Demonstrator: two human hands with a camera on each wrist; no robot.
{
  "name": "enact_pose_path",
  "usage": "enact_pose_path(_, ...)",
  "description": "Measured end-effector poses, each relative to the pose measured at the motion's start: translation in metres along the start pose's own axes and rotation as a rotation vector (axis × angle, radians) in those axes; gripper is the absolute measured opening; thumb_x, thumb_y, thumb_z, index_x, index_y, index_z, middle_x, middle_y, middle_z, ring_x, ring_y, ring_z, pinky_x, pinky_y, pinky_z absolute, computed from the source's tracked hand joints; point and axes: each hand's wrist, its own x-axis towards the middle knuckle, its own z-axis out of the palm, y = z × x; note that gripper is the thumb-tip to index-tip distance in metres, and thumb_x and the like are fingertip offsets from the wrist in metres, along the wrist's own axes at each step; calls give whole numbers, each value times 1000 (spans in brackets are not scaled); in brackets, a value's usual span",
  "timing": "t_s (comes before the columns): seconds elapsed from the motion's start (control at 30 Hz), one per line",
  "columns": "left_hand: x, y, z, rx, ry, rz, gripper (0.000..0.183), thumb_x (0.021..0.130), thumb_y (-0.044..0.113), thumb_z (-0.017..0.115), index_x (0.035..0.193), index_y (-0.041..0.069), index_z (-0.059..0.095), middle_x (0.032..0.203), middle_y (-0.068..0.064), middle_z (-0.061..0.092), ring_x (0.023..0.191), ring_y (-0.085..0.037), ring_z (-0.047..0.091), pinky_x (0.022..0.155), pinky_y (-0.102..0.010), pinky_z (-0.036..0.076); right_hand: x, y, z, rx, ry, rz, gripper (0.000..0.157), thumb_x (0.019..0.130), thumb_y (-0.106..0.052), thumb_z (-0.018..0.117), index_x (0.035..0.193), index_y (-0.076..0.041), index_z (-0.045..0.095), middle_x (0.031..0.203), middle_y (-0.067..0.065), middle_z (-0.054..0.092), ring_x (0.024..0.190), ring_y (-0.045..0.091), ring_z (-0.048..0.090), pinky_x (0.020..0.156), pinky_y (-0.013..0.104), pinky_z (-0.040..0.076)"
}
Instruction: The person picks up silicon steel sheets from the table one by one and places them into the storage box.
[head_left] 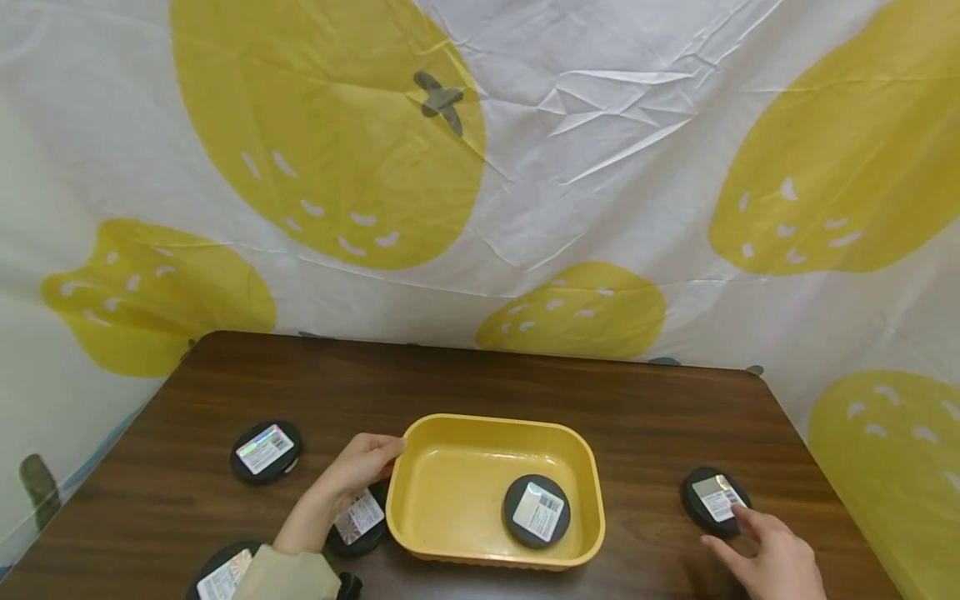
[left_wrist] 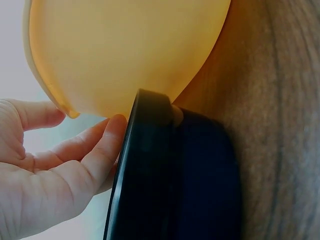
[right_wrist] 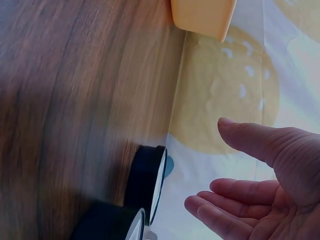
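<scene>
My left hand (head_left: 363,462) grips the left end of a yellow rectangular tub (head_left: 598,500), thumb and fingers at its rim. One flat round black container (head_left: 536,511) with a white label lies inside the tub, toward the right. Close under the left hand is another black container (left_wrist: 150,170), partly covered by hand and tub in the head view. My right hand (head_left: 776,558) hovers with thumb and fingers spread beside a labelled black container (head_left: 701,507) on the right. The right wrist view shows a gap between the fingers and that container (right_wrist: 145,182).
Two more black containers lie on the left: one farther back (head_left: 255,467), one at the front (head_left: 213,571) partly behind the sleeve (head_left: 288,575). Another (right_wrist: 110,222) shows at the right wrist view's bottom edge. A lemon-print cloth (head_left: 600,167) hangs behind the brown wooden table (head_left: 652,408).
</scene>
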Motion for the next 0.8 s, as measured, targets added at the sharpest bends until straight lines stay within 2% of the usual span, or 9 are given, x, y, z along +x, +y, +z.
enact_pose_path(0.13, 0, -1, 0, 3, -9, 4, 34, 98, 14, 44, 111, -12, 61, 109, -19, 63, 102, -25, 57, 94, -45, 44, 0, 4, -1, -9, -36, 61, 67, 72, -39, 78, 109, 14, 59, 99, 32, 61, 88, 42, 62, 77, 56, 47)
enact_pose_path(0.33, 0, -2, 0, -5, -6, -1, 34, 98, 14, 44, 112, -13, 61, 110, -20, 62, 103, -25, 57, 93, -44, 45, -1, 14, -2, -28, -82, 109, 73, 73, -44, 76, 113, 15, 56, 95, 29, 63, 82, 37, 63, 75, 55, 47)
enact_pose_path(0.5, 0, -2, 0, -14, -8, 1, 34, 98, 14, 45, 111, -13, 61, 109, -19, 63, 101, -24, 57, 92, -43, 46, -1, 21, -4, -51, -138, 163, 80, 73, -50, 73, 115, 15, 54, 98, 28, 63, 87, 40, 60, 76, 54, 45)
enact_pose_path(0.7, -1, -2, -1, -12, -7, -1, 34, 97, 14, 45, 110, -12, 62, 106, -17, 64, 96, -21, 57, 90, -41, 47, -4, 26, -4, -43, -131, 208, 82, 72, -51, 74, 115, 16, 54, 99, 27, 64, 83, 37, 61, 73, 52, 47)
enact_pose_path(0.8, 0, -2, -1, -13, 3, -18, 33, 97, 14, 45, 109, -11, 63, 104, -15, 64, 95, -20, 57, 90, -40, 47, -5, 29, -3, -41, -115, 202, 83, 72, -51, 74, 115, 16, 53, 101, 28, 63, 89, 41, 60, 75, 52, 46)
